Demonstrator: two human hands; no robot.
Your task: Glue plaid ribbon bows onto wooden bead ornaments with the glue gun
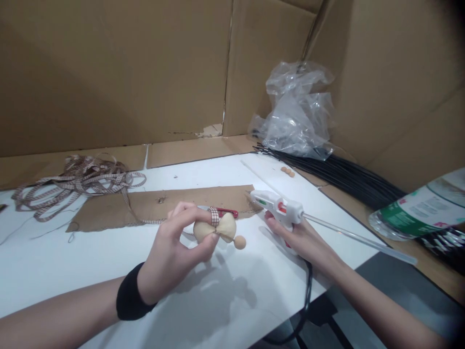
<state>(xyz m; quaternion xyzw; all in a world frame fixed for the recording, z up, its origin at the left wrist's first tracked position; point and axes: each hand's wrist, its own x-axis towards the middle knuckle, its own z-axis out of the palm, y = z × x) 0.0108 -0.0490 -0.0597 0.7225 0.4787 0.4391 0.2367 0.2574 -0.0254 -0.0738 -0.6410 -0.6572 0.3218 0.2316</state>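
Observation:
My left hand [173,252], with a black wristband, pinches a small beige fabric bow [215,228] above the white table [72,271]. A checked ribbon band wraps the bow's middle, and a small wooden bead [240,242] sticks out at its lower right. My right hand [303,237] grips the handle of a white glue gun [279,207], its nozzle pointing left toward the bow. A clear glue stick [359,237] juts out of the gun's back to the right.
A strip of brown cardboard [145,206] lies behind the hands, with red-handled scissors [227,211] on it. Tangled checked ribbon [76,182] sits at the left. A crumpled plastic bag [298,114], black rods [348,177], small wooden discs [287,171] and a printed packet [421,206] are at the right.

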